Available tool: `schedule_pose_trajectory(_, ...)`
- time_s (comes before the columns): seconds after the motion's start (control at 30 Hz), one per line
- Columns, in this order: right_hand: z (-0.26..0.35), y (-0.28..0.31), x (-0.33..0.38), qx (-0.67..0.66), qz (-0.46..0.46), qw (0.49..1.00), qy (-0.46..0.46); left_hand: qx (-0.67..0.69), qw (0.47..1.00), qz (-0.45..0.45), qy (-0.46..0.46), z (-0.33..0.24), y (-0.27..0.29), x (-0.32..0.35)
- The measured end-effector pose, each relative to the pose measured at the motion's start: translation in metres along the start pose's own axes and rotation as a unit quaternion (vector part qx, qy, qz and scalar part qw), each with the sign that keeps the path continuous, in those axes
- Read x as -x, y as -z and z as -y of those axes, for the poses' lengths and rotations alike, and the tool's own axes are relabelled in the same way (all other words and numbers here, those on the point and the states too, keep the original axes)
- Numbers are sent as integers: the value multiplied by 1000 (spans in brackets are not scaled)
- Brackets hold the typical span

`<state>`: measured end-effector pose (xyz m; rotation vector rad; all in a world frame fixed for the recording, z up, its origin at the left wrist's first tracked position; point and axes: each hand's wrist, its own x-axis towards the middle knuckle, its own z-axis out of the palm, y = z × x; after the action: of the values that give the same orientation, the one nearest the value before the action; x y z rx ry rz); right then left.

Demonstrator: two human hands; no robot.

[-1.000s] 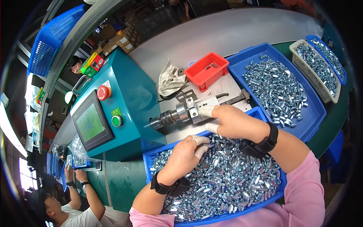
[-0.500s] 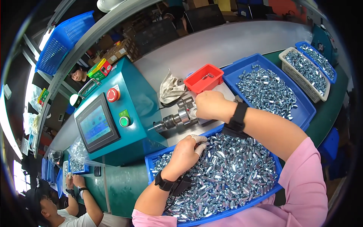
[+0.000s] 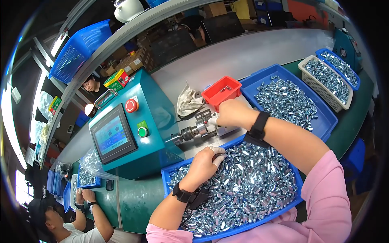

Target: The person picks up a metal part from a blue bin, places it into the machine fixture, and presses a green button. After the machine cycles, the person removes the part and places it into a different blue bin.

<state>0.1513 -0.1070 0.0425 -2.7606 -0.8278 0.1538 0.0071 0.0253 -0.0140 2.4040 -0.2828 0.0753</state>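
My left hand [image 3: 204, 166], with white covers on its fingertips, rests at the upper left part of a blue tray [image 3: 239, 233] heaped with small shiny metal fittings [image 3: 247, 186]. Its thumb and fingers are bent together among the fittings; whatever is between them is too small to make out. My right hand [image 3: 234, 114] is curled at the metal fixture [image 3: 202, 120] in front of the chuck [image 3: 188, 133] of a teal bench machine [image 3: 152, 109]. The back of that hand hides most of its fingers and anything they grip.
A red bin [image 3: 221, 97] with a few parts stands beyond the fixture, beside a crumpled cloth [image 3: 189, 101]. Rightward lie a second blue tray [image 3: 324, 127] and a beige basket [image 3: 334, 106] of fittings. A screen [image 3: 113, 135] faces left. Another person [image 3: 56, 220] works at lower left.
The whole view has shifted slightly, so the machine appears further right and lower. Both hands keep nearly the same places at the tray and fixture.
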Motion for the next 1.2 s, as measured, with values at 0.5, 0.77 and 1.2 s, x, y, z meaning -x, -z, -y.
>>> schedule_pose_trajectory(0.5,-160,2,22,184,-71,962,-187,-84,978,-150,-118,6,6,-9)
schedule_pose_trajectory(0.77,-64,6,21,-103,-169,979,-51,-239,933,-252,-92,-7,23,-66)
schedule_pose_trajectory(1.2,-51,-44,8,-342,-168,921,82,-224,968,-110,-30,6,33,-81)
